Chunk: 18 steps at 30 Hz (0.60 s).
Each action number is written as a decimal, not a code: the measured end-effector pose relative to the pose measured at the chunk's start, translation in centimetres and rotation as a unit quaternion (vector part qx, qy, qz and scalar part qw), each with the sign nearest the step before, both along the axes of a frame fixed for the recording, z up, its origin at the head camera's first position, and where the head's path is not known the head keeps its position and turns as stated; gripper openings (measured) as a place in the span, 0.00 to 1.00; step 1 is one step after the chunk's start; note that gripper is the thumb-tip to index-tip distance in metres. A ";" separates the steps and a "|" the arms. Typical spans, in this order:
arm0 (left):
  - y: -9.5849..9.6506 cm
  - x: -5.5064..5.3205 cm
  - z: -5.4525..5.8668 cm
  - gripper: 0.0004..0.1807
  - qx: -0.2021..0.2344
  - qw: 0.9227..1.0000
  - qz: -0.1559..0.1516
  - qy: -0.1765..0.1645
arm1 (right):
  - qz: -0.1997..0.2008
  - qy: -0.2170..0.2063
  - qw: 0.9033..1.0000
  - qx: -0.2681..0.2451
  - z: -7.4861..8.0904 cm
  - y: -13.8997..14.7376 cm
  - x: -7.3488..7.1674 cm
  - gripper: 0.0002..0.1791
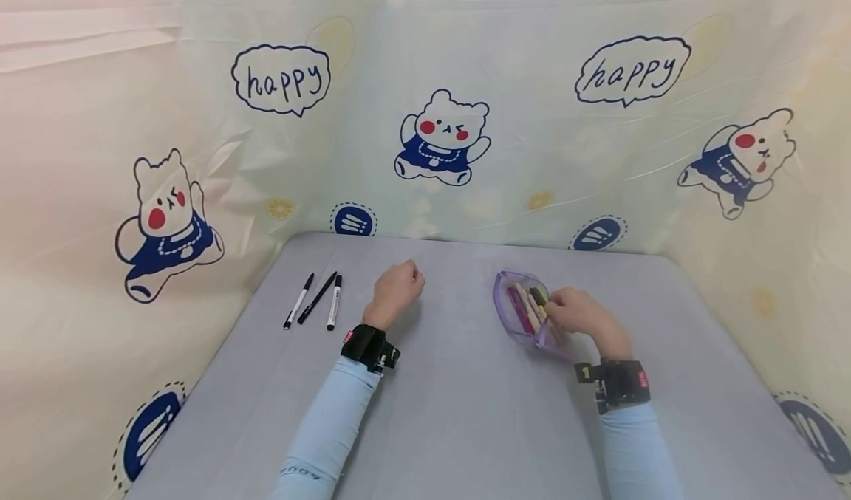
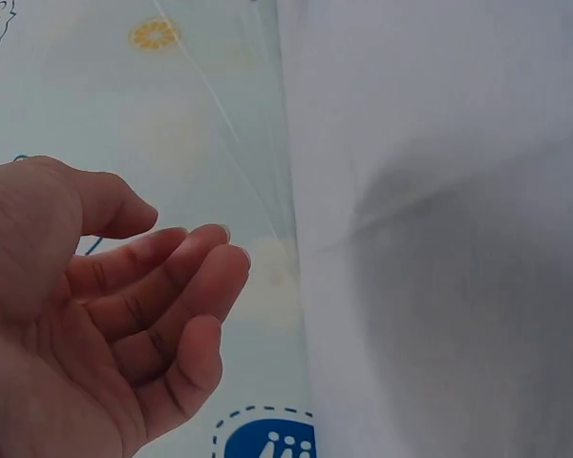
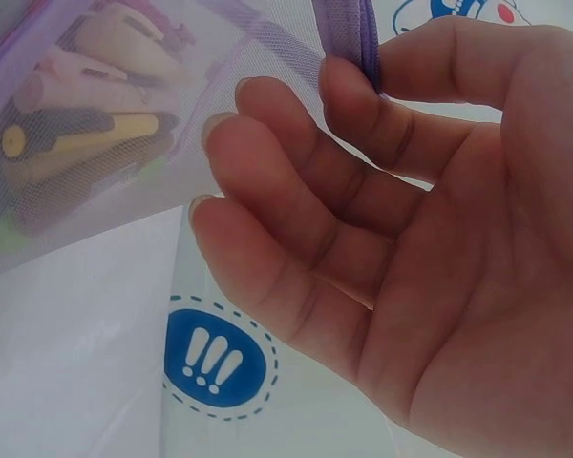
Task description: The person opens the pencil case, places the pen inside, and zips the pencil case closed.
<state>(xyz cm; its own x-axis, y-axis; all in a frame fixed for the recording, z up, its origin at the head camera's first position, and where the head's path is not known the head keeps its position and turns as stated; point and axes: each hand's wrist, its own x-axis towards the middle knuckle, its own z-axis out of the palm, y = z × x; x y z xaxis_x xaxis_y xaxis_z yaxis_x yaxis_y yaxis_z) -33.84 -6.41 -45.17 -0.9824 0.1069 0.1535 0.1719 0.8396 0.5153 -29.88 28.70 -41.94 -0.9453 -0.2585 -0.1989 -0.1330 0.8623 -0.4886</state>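
In the head view, a see-through mesh pencil pouch [image 1: 498, 302] with purple edging lies on the right half of the table, several coloured pens [image 1: 525, 309] inside it. My right hand [image 1: 577, 312] is at the pouch's right side. Seen from the right wrist, the thumb and index finger pinch its purple edge [image 3: 349, 38], while the other fingers stay loosely bent beside the mesh. Left of centre, my left hand [image 1: 395, 291] is over the table, holding nothing. Its fingers [image 2: 162, 305] are loosely curled in the left wrist view.
Left of my left hand lie a white marker [image 1: 298, 302] with a black cap, a black pen [image 1: 317, 298] and another white marker [image 1: 335, 304]. A grey cloth covers the table [image 1: 452, 411]. Printed curtains [image 1: 518, 160] stand around its back and sides.
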 end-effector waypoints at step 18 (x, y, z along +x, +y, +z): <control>-4.5 0.3 -0.2 0.10 -0.028 0.998 0.045 -0.031 | -0.005 -0.003 1.000 -0.001 -0.1 0.0 -0.2 0.13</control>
<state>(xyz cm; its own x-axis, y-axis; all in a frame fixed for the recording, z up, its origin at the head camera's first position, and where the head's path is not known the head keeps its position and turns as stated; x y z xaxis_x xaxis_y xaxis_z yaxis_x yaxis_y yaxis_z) -33.52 -10.93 -45.34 -0.9958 0.0253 0.0884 0.0644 0.8780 0.4743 -30.03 28.72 -42.06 -0.9468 -0.2497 -0.2030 -0.1220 0.8622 -0.4916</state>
